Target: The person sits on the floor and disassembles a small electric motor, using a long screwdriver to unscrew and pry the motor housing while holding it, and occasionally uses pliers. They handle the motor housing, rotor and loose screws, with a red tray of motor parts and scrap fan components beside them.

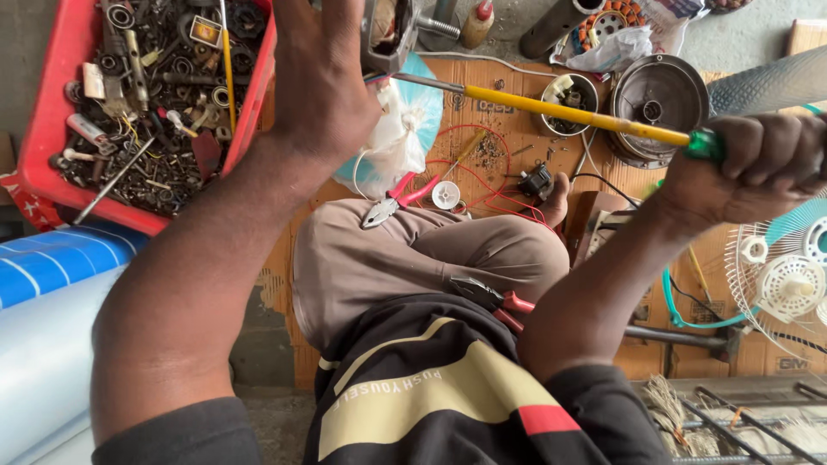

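Note:
My left hand [320,82] is raised at top centre and grips a small grey electric motor [389,33] from behind. My right hand [758,164] is closed on the green handle of a long yellow-shafted screwdriver [568,112]. The screwdriver's metal tip reaches left to the motor's underside. I sit cross-legged in brown trousers, with red-handled pliers [394,201] lying on my knee and a second red-handled plier tool [500,303] on my lap.
A red crate [52,103] of screws, bearings and metal parts stands at upper left. On the cardboard floor lie a round metal motor housing [659,103], a small bowl of parts [570,102], red wires [482,164], a white-and-teal fan guard [784,275] and a plastic bag [401,142].

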Demonstrator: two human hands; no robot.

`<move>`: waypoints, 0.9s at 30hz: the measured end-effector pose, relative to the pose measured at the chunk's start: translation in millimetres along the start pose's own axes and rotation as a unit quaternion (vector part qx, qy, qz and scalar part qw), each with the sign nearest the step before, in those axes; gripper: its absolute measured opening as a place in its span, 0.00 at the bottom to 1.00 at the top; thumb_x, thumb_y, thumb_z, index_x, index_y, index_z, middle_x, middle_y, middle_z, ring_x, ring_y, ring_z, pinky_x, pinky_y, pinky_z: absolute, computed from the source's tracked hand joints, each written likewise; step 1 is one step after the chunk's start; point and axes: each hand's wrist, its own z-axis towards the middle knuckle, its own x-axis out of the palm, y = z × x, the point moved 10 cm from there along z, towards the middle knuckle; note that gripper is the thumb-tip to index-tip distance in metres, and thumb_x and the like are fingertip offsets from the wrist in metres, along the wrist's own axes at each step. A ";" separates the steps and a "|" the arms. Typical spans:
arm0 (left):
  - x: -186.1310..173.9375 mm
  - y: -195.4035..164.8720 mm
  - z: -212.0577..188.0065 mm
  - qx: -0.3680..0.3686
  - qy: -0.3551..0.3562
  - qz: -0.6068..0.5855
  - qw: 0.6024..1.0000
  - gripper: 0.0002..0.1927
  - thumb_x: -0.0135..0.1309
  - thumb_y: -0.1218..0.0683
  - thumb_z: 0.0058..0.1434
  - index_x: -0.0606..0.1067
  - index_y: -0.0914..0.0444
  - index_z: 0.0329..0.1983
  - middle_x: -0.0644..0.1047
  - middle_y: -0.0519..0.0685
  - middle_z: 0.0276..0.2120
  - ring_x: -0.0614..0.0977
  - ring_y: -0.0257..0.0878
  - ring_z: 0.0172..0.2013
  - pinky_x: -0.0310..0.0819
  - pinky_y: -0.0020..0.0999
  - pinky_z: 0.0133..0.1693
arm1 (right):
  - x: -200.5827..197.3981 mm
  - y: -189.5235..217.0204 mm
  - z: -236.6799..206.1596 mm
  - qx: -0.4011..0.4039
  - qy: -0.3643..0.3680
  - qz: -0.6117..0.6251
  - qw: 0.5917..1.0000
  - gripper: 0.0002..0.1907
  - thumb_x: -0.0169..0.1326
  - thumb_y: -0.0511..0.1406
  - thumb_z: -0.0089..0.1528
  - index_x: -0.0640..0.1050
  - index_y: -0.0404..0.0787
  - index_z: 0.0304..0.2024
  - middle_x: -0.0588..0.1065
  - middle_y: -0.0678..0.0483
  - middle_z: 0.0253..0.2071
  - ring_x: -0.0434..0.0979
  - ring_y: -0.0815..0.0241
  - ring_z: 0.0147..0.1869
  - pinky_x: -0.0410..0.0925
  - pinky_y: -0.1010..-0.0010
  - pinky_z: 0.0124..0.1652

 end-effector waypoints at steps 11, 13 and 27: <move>2.3 -2.0 3.6 -0.005 -0.011 0.006 1.000 0.50 0.59 0.71 0.52 0.53 0.58 0.76 0.62 0.71 0.61 0.66 0.69 0.61 0.63 0.57 0.59 | 5.5 -3.2 -0.9 0.025 0.047 -0.003 0.999 0.19 0.37 0.48 0.75 0.72 0.44 0.42 0.68 0.62 0.23 0.65 0.70 0.23 0.64 0.76 0.28; 3.8 -2.5 4.3 -0.021 -0.010 0.004 1.000 0.49 0.55 0.73 0.53 0.53 0.58 0.77 0.61 0.72 0.61 0.67 0.68 0.60 0.66 0.56 0.58 | -18.8 -26.8 -5.2 0.004 -0.113 0.013 0.993 0.29 0.42 0.57 0.67 0.73 0.37 0.45 0.70 0.56 0.27 0.68 0.64 0.28 0.67 0.73 0.32; 7.9 -5.8 2.5 -0.032 -0.041 0.033 0.998 0.45 0.51 0.74 0.54 0.51 0.63 0.74 0.59 0.74 0.55 0.67 0.70 0.56 0.69 0.56 0.54 | -14.6 -127.6 -42.6 0.076 -0.128 -0.192 0.970 0.12 0.56 0.27 0.67 0.76 0.37 0.54 0.80 0.49 0.50 0.81 0.53 0.58 0.76 0.55 0.66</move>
